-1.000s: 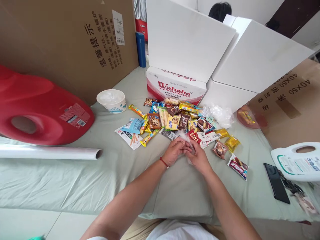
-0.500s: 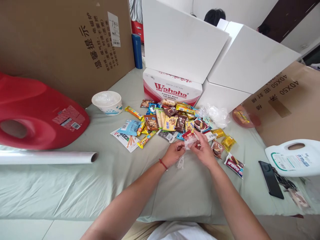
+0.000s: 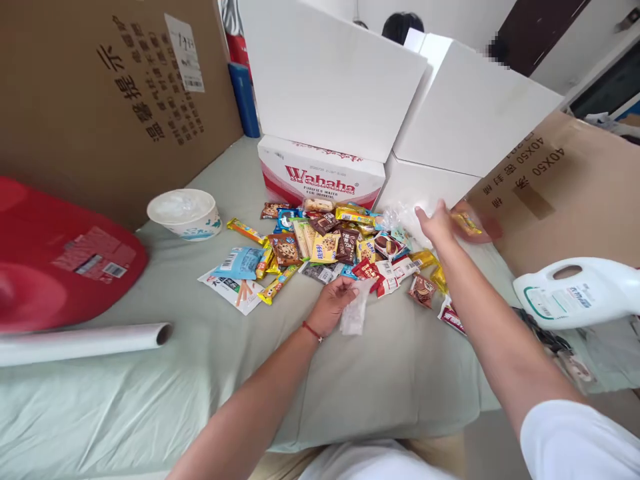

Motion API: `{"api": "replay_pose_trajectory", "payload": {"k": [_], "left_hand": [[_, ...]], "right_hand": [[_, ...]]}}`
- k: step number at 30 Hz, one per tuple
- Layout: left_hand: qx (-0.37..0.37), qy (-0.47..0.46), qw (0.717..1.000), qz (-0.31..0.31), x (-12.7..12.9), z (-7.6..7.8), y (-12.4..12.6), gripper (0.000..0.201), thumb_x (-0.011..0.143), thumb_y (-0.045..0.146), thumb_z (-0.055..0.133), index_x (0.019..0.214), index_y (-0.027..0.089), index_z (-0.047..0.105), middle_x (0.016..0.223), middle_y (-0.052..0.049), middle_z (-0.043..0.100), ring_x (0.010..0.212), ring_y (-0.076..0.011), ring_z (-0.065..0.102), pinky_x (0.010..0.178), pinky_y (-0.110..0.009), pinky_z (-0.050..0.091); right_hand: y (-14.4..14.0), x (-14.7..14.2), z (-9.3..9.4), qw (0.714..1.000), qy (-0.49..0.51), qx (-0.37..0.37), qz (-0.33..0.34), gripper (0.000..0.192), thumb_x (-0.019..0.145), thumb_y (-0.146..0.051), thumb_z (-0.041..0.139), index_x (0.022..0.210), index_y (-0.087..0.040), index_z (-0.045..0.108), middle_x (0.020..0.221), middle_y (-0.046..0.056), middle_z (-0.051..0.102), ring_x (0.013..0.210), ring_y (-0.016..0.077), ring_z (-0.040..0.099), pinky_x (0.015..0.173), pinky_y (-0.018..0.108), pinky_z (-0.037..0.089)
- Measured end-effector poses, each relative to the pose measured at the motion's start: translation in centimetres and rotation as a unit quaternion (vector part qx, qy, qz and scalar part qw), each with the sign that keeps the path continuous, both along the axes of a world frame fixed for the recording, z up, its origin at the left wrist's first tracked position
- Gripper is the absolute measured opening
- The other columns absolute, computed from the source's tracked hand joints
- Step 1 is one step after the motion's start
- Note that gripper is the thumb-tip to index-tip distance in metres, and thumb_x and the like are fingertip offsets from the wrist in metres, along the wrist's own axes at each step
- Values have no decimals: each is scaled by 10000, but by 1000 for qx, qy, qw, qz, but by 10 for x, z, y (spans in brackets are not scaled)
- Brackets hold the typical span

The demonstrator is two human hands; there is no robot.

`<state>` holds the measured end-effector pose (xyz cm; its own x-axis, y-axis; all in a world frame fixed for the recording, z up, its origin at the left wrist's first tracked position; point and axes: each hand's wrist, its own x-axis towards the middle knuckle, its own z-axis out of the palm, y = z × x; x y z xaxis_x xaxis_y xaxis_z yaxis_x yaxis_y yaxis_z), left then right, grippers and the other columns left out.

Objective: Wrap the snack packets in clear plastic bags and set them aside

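Observation:
In the head view my left hand (image 3: 331, 305) pinches the top of a small clear plastic bag (image 3: 354, 317), which hangs limp just above the cloth. My right hand (image 3: 436, 221) is stretched out to the right back, thumb apart from the fingers, beside a crumpled heap of clear plastic bags (image 3: 407, 223) at the white boxes; some fingertips are hidden. A pile of wrapped snacks (image 3: 326, 247) lies in front of both hands, with a red packet (image 3: 367, 272) close to my left hand. A pink bowl (image 3: 480, 227) with a yellow-wrapped snack stands right of my right hand.
White boxes (image 3: 325, 80) stand behind the snacks, on and beside a Wahaha carton (image 3: 320, 177). A paper bowl (image 3: 185, 217), a red jug (image 3: 75, 260) and a white tube (image 3: 85, 343) are at left. A white detergent bottle (image 3: 575, 293) lies at right.
My right hand has let go of the small plastic bag and moved back and right to the heap of bags. My left hand keeps hold of the bag. The view has shifted right.

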<state>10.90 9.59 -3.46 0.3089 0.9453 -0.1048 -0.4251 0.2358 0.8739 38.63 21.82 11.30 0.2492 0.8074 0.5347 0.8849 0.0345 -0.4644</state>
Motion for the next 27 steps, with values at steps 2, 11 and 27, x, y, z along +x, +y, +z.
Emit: {"api": "replay_pose_trajectory", "payload": {"k": [2, 11, 27], "left_hand": [[-36, -43, 998, 20, 1, 2, 0, 536, 603, 508, 930, 786, 186, 543, 670, 66, 526, 608, -77, 443, 559, -216, 323], [-84, -82, 993, 33, 6, -3, 4, 595, 531, 426, 979, 756, 192, 480, 650, 77, 526, 583, -68, 473, 533, -212, 371], [96, 20, 993, -65, 3, 2, -7, 456, 673, 453, 915, 931, 184, 653, 989, -33, 628, 908, -159, 597, 810, -283, 491]], "right_hand": [[-36, -22, -24, 999, 30, 14, 36, 490, 899, -459, 637, 1294, -174, 597, 1326, 155, 585, 1136, 274, 591, 951, 424, 500], [-199, -122, -122, 961, 150, -83, 217, 392, 843, -453, 749, 1175, -254, 689, 1200, 115, 656, 1086, 284, 598, 866, 415, 532], [-177, -125, -113, 712, 667, -176, 131, 343, 631, -405, 915, 845, -207, 736, 691, -32, 599, 570, 93, 466, 522, 241, 401]]}}
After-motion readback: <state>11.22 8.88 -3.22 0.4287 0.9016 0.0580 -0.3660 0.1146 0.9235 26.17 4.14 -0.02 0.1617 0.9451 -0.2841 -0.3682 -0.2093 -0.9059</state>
